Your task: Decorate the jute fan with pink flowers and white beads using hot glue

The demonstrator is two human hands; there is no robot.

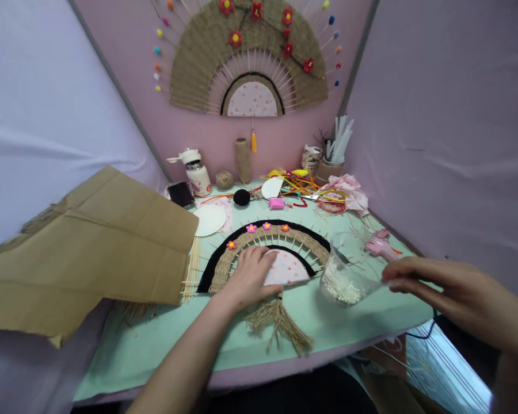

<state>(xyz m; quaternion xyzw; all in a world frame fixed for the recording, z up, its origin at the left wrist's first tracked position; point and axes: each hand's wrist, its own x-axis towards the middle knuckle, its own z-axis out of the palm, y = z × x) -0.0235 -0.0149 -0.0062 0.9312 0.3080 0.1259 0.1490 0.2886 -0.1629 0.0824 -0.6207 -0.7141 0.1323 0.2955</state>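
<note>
On the green cloth lies a half-round woven fan (224,265) with black bands, thin sticks and small flowers along its arc. My left hand (252,273) rests flat on the fan's spotted white centre, fingers stretched out. Below the fan's straight edge spreads a twine tassel (280,322). To the right, my right hand (427,279) pinches the edge of a clear plastic bag (343,282). Small whitish pieces, too fine to name, are gathered at the bag's bottom. The bag is next to the fan's right end.
Brown cardboard (112,247) leans over the table's left side, by a bundle of sticks (193,267). Along the back stand a white bottle (198,175), a cardboard tube (242,161) and a twine ball (224,179). Scissors (313,196) lie among coloured pipe cleaners. A larger fan (190,75) hangs behind.
</note>
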